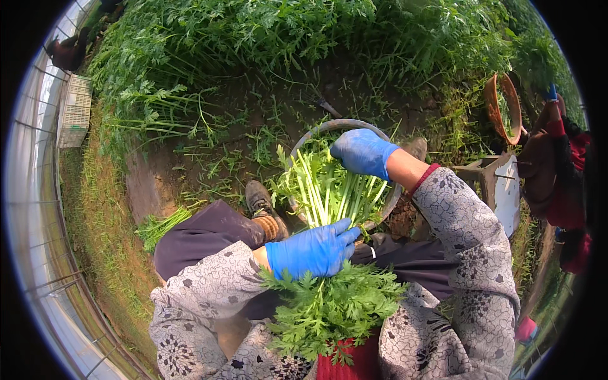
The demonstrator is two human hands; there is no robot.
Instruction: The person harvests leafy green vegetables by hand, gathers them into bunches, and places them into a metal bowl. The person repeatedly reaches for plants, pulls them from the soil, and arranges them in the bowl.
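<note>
My left hand (311, 249), in a blue glove, is closed around a bunch of leafy green stalks (339, 304). The leafy tops lie towards my lap and the pale cut stems point away, over a round tub (392, 204). Above the stems, at the tub's far right side, is my right hand (363, 152), also blue-gloved, with curled fingers at the stem ends; whether it grips anything is hidden. Loose greens lie inside the tub. Beyond its rim, a tool with a dark handle (328, 108) rests on the soil.
Dense leafy plants (266, 33) stand ahead. Cut stalks (166, 225) lie beside my left knee. A brown basket (503, 109) and a small stool-like frame (501, 185) are at right, near a co-worker in red (567, 161). Stacked crates (75, 111) stand at far left.
</note>
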